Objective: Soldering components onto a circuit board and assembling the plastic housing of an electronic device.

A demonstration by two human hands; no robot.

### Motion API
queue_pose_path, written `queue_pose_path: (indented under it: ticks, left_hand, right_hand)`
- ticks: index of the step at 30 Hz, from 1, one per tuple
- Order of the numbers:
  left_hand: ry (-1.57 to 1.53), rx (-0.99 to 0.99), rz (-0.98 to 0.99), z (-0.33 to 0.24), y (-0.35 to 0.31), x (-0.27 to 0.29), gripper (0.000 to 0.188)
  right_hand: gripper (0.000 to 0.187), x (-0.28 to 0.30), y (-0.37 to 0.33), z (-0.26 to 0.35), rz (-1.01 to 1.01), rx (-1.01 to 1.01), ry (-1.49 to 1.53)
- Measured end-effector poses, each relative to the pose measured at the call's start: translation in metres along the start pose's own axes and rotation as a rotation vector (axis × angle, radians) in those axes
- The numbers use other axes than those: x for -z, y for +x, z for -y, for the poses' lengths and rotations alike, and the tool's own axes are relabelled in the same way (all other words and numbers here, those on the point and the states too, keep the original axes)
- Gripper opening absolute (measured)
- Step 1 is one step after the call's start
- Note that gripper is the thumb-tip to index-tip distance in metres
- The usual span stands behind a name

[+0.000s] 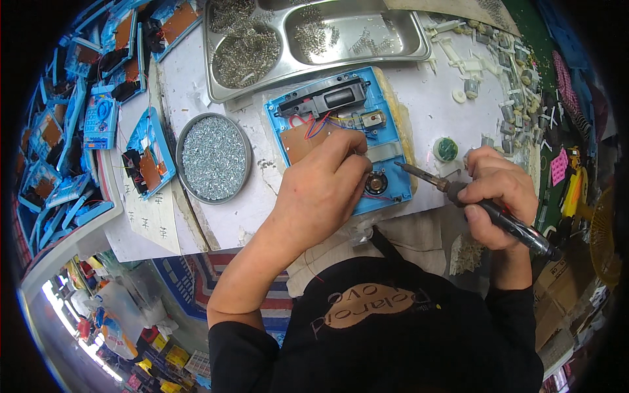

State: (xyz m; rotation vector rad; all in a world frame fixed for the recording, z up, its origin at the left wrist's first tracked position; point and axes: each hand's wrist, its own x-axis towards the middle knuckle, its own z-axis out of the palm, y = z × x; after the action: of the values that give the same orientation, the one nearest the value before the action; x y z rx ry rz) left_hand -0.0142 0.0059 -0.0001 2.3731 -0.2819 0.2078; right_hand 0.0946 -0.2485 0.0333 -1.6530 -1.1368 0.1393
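Note:
A blue plastic casing lies open on the table in front of me. Inside it sit a black plastic mechanism, a brown circuit board, a small motor, coloured wires and a round speaker-like part. My left hand reaches over the casing, its fingers pinched together beside the pale strip. What they hold, if anything, is hidden. My right hand grips a soldering iron by its black handle. The metal tip points left, just over the casing's right edge.
A round dish of small screws stands left of the casing. Behind is a metal tray with springs. Several blue casings are heaped at far left. A green round piece and small motors lie to the right.

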Motion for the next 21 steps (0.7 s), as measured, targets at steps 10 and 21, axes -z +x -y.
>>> queue_pose_path:
  ticks: [10, 21]
  left_hand:
    - [-0.009, -0.007, -0.024, -0.0018, -0.001, -0.0009, 0.024]
    - [0.082, -0.027, -0.036, -0.0031, -0.003, -0.0069, 0.026]
  right_hand:
    - [0.019, -0.004, 0.0019, -0.0032, 0.018, 0.015, 0.02]
    - [0.024, -0.0079, 0.0028, -0.0047, 0.073, 0.009, 0.031]
